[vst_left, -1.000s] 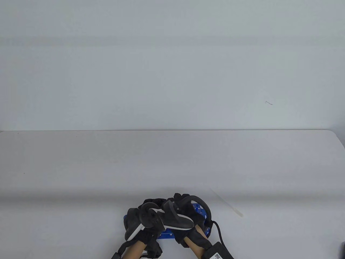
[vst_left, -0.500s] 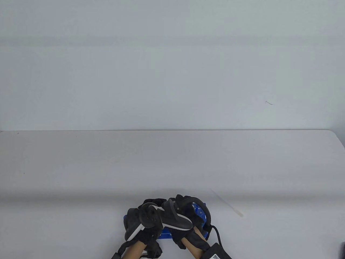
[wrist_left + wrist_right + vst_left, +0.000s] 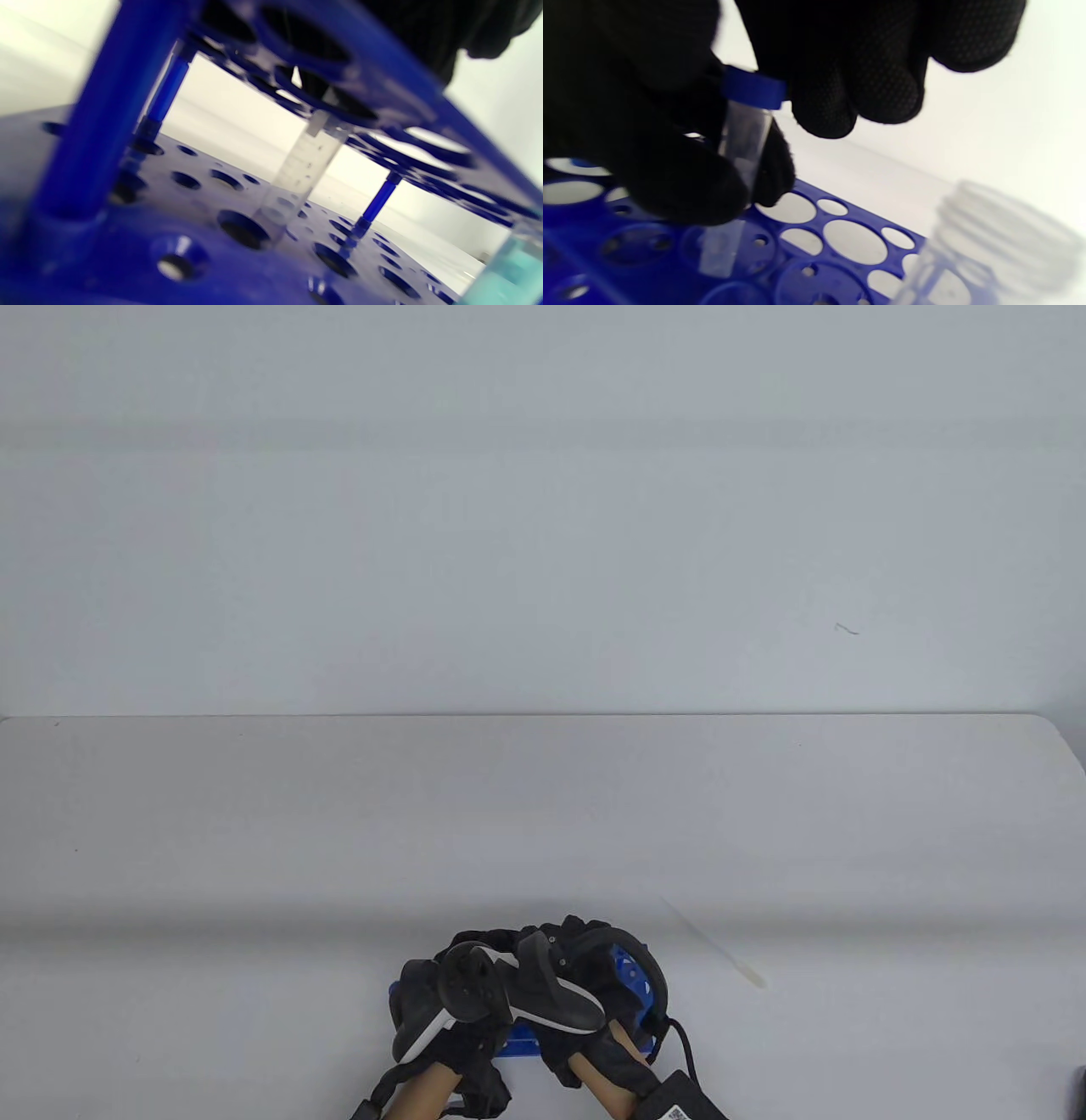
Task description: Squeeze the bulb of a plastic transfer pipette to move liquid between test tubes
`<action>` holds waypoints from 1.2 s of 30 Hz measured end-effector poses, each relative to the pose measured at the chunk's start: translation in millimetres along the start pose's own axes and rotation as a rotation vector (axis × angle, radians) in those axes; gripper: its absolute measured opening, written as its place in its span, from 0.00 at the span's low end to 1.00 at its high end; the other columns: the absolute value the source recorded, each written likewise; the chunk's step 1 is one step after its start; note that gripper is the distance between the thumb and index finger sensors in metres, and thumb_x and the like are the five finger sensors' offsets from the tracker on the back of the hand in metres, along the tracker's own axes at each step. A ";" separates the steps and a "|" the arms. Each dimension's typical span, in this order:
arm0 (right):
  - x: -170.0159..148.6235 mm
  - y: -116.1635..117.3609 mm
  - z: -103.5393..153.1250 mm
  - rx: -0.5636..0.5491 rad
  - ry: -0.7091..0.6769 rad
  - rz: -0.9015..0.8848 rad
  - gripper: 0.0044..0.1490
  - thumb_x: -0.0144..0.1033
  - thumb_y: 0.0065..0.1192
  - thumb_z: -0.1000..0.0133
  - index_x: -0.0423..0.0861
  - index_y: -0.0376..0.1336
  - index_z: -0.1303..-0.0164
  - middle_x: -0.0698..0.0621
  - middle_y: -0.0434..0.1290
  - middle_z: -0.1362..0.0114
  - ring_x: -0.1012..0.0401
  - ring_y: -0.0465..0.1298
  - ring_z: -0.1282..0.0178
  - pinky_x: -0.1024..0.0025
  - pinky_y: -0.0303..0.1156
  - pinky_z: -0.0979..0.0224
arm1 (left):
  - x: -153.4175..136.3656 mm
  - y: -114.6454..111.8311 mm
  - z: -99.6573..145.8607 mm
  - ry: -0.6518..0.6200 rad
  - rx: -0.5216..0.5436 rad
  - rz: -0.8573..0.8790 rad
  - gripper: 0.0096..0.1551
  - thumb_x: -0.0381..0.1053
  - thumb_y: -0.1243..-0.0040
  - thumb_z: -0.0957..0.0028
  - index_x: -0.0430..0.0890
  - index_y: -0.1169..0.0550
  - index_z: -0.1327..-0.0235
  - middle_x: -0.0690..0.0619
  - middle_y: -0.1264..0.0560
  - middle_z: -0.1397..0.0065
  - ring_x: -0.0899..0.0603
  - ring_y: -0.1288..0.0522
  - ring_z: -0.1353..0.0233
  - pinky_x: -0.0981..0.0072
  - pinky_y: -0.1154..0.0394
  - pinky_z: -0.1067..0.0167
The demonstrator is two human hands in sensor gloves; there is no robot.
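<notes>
A blue test tube rack (image 3: pixel 629 971) stands at the table's near edge, mostly hidden under both hands. My right hand (image 3: pixel 585 963) pinches a clear test tube (image 3: pixel 742 140) at its blue cap (image 3: pixel 753 91), the tube's lower end standing in a rack hole. The same tube shows through the rack in the left wrist view (image 3: pixel 297 178). My left hand (image 3: pixel 441 997) rests over the rack's left part; its fingers are hidden. A tube of teal liquid (image 3: pixel 509 275) stands in the rack. An open threaded tube (image 3: pixel 988 241) stands blurred close by. The clear plastic pipette (image 3: pixel 717 948) lies on the table to the right.
The white table (image 3: pixel 254 831) stretches away behind the hands to a plain wall. A black cable (image 3: pixel 689 1052) runs from my right wrist. The rack's upper plate (image 3: pixel 857 241) has several open holes around the held tube.
My right hand has edged slightly left, toward the left hand, over the rack. The left hand, rack and pipette have not visibly moved.
</notes>
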State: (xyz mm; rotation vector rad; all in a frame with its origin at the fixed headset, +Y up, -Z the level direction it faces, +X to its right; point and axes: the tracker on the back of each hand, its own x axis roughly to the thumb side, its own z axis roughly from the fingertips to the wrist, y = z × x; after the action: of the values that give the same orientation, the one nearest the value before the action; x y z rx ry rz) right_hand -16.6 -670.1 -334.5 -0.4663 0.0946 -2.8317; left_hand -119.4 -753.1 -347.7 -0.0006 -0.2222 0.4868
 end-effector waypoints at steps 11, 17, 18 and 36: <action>2.2 -1.1 1.3 0.038 -0.020 -0.024 0.38 0.52 0.68 0.57 0.50 0.70 0.36 0.49 0.82 0.37 0.55 0.80 0.49 0.47 0.70 0.37 | -0.1 -0.1 0.0 0.001 -0.001 0.001 0.28 0.64 0.34 0.61 0.64 0.20 0.44 0.60 0.35 0.21 0.47 0.44 0.23 0.48 0.47 0.23; 3.6 3.6 0.3 0.000 0.013 0.020 0.33 0.52 0.62 0.55 0.48 0.73 0.43 0.53 0.86 0.50 0.58 0.82 0.57 0.50 0.73 0.41 | -0.2 -0.1 -0.1 0.000 -0.001 0.000 0.29 0.64 0.34 0.61 0.64 0.20 0.44 0.60 0.35 0.21 0.47 0.44 0.23 0.48 0.47 0.23; 4.8 1.2 1.1 -0.005 -0.016 -0.018 0.31 0.48 0.65 0.54 0.48 0.73 0.42 0.52 0.86 0.48 0.57 0.81 0.56 0.50 0.72 0.40 | -0.1 -0.1 -0.2 0.000 -0.001 0.000 0.29 0.64 0.34 0.61 0.64 0.20 0.44 0.60 0.35 0.21 0.47 0.44 0.23 0.48 0.47 0.23; 10.6 -7.8 3.1 -0.106 -0.066 0.032 0.30 0.44 0.69 0.56 0.52 0.72 0.42 0.49 0.84 0.43 0.56 0.80 0.53 0.48 0.71 0.38 | 0.0 -0.1 -0.1 0.003 -0.003 -0.001 0.29 0.64 0.34 0.61 0.64 0.20 0.44 0.60 0.35 0.21 0.47 0.44 0.23 0.48 0.47 0.23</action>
State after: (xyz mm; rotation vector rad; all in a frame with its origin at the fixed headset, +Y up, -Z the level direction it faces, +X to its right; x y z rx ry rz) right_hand -27.2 -665.6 -327.5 -0.5753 0.2383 -2.7865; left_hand -119.3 -753.1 -347.8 -0.0037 -0.2202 0.4858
